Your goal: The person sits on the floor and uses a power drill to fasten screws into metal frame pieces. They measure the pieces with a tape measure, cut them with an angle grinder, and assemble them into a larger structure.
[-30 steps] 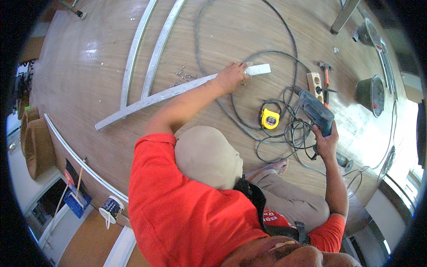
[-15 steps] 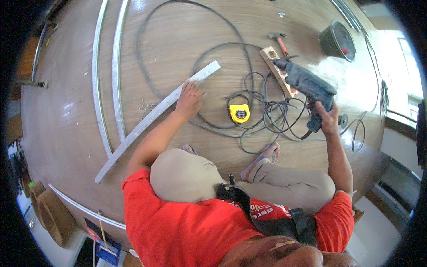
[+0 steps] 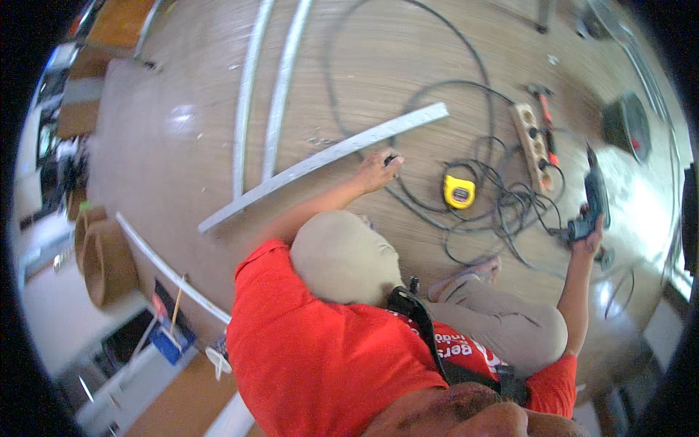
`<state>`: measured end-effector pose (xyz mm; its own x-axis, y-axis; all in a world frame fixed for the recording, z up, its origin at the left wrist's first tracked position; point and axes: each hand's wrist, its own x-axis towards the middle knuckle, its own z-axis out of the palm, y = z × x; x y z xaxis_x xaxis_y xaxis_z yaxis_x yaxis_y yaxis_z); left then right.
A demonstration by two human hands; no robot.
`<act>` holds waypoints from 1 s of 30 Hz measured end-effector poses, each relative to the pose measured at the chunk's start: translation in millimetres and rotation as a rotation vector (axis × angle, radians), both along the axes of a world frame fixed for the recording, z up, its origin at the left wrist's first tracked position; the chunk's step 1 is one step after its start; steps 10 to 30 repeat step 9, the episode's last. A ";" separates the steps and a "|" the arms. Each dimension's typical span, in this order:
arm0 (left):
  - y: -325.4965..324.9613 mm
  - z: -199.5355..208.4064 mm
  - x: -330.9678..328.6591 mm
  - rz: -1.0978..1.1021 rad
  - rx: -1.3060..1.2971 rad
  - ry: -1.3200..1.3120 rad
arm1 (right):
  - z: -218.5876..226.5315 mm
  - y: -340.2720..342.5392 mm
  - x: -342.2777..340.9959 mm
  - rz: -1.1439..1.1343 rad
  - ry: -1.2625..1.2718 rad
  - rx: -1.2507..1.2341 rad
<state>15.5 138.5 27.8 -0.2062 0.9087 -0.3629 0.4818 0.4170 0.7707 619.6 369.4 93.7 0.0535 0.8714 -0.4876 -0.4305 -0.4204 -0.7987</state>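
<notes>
My right hand (image 3: 591, 237) grips a dark electric drill (image 3: 597, 197) by its handle, with the bit pointing away from me. My left hand (image 3: 380, 171) is just on the near side of a long perforated metal strip (image 3: 328, 162), its fingers curled. Something dark shows between thumb and fingers; whether it is held or is the cable behind cannot be told. The strip lies slanted, its lower left end by two long metal rails (image 3: 280, 87). Between my hands a yellow tape measure (image 3: 459, 191) rests beside tangled black cable (image 3: 510, 200).
A wooden power strip (image 3: 530, 142) with plugs in it lies beyond the tape measure. Beside it is an orange-handled hammer (image 3: 547, 120). A dark bucket (image 3: 626, 125) stands at the far right. Small metal bits (image 3: 318, 138) are scattered beyond the strip.
My left hand has come off the metal strip to its near side. The drill has moved away from over the power strip, to the right, and its bit now points farther forward. My view has turned.
</notes>
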 end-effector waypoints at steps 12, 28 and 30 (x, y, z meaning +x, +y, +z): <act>-44.4 -41.1 -176.0 0.481 -0.382 0.539 | -112.2 17.5 48.5 -0.024 0.128 -0.001; -44.4 -41.1 -176.0 0.481 -0.382 0.539 | -112.2 17.5 48.5 -0.024 0.128 -0.001; -44.4 -41.1 -176.0 0.481 -0.382 0.539 | -112.2 17.5 48.5 -0.024 0.128 -0.001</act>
